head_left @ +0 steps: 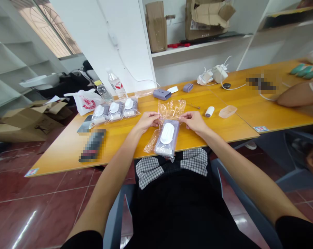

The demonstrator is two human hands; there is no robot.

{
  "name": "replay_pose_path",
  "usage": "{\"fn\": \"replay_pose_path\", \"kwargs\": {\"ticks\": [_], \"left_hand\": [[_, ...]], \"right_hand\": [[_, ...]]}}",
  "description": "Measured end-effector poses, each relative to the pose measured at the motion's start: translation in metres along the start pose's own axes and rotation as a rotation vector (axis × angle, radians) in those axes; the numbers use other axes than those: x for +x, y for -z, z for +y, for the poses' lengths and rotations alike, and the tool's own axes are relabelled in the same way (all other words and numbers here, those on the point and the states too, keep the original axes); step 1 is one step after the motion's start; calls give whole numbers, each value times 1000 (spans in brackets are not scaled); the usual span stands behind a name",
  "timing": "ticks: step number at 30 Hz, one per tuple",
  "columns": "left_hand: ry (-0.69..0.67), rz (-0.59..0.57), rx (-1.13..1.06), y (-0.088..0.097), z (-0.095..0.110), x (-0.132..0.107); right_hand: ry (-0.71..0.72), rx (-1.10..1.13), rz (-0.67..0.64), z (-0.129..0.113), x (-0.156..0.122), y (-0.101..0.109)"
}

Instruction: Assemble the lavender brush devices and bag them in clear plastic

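Observation:
At the table's front edge lies a clear plastic bag point(172, 107) with a grey-purple item bearing a white oval point(167, 133) inside it. My left hand point(149, 121) pinches the bag's upper left side. Its upper right side is between the fingertips of my right hand point(194, 121). The bag's loose top stands up crinkled between the two hands. Beyond the hands are a grey-purple sleeve-like piece point(162, 94), a smaller grey-purple piece point(187, 87) and a white oval piece point(173, 89). A white cylinder point(209, 111) with a dark end lies right of my right hand.
Several bagged grey-purple items point(115, 111) line up at the left, before two bottles point(117, 84) and a white plastic bag point(85, 102). A blurred dark object point(92, 145) lies front left. A translucent tray point(228, 111) and white chargers point(220, 74) are rightward. Another person's arm point(298, 92) rests far right.

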State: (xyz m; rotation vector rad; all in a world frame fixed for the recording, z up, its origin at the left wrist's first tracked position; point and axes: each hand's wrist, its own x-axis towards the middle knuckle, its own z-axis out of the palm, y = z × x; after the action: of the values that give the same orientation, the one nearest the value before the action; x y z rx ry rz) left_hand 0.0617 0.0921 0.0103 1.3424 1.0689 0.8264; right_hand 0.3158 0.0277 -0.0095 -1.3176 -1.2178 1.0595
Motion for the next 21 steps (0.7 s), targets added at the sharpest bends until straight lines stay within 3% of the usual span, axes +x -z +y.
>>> {"fn": "replay_pose_path", "kwargs": {"ticks": [8, 17, 21], "left_hand": [[-188, 86, -9, -5, -8, 5], [-125, 37, -143, -10, -8, 5], [-128, 3, -150, -9, -7, 2]], "right_hand": [[7, 57, -65, -4, -2, 5], [-156, 228, -140, -14, -2, 19], [-142, 221, -127, -12, -1, 18]]}}
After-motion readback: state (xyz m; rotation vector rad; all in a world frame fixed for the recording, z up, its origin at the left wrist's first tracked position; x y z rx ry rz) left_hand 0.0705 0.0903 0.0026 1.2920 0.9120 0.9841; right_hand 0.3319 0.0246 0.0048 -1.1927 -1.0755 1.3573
